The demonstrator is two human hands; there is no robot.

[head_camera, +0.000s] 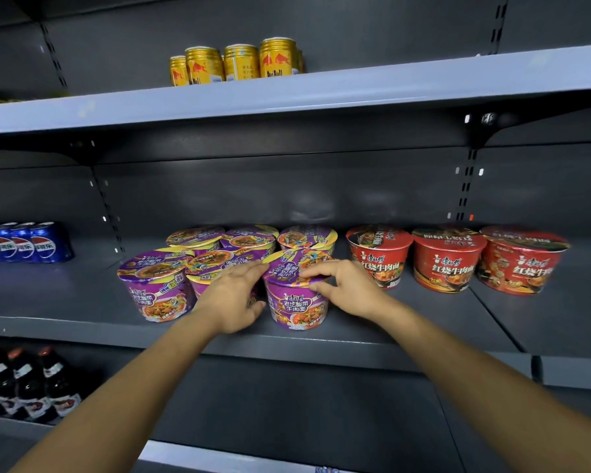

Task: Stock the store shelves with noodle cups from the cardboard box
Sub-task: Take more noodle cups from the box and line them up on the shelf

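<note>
Down at the left, dark bottles [26, 384] line the lower shelf [11, 430]. Both arms are in: the left hand [232, 297] lies flat-fingered against the left side of the purple noodle cup [297, 303], thumb at its front, while the right hand [345, 288] curls fingers over the lid and thumb on the rim, gripping it. That cup stands upright near the front edge of the middle shelf [65, 302], last in a front row with two purple cups [154, 288]. Behind them, three more purple ones [249, 237]; toward the right end, three red cups [449, 261]. Blue cola cans [24, 242] at the far left, gold cans [232, 61] on the upper shelf [389, 87]
</note>
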